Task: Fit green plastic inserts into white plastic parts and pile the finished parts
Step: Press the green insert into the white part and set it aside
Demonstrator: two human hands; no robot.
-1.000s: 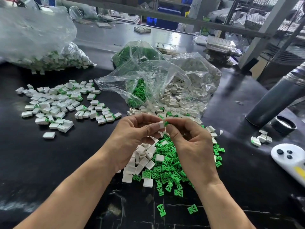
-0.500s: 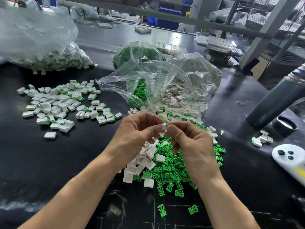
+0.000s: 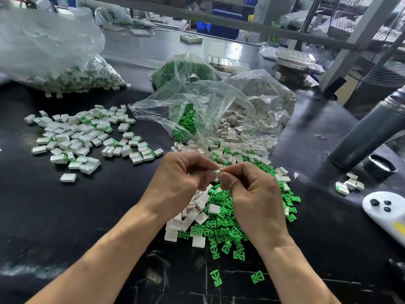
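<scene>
No text, label, brand or number can be read anywhere in this view. A green-and-white label [image 3: 276, 24] at the back of the bench carries print, but it is too small and blurred to make out.

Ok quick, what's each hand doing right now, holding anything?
Left hand: fingers pinch a white part.
Right hand: fingertips pinched against the same white part; any green insert is hidden.

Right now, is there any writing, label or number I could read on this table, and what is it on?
None can be read.
Yellow label on the white controller: blank or too blurred to tell.
Green-and-white packet on the back shelf: too small, blurred.
</scene>
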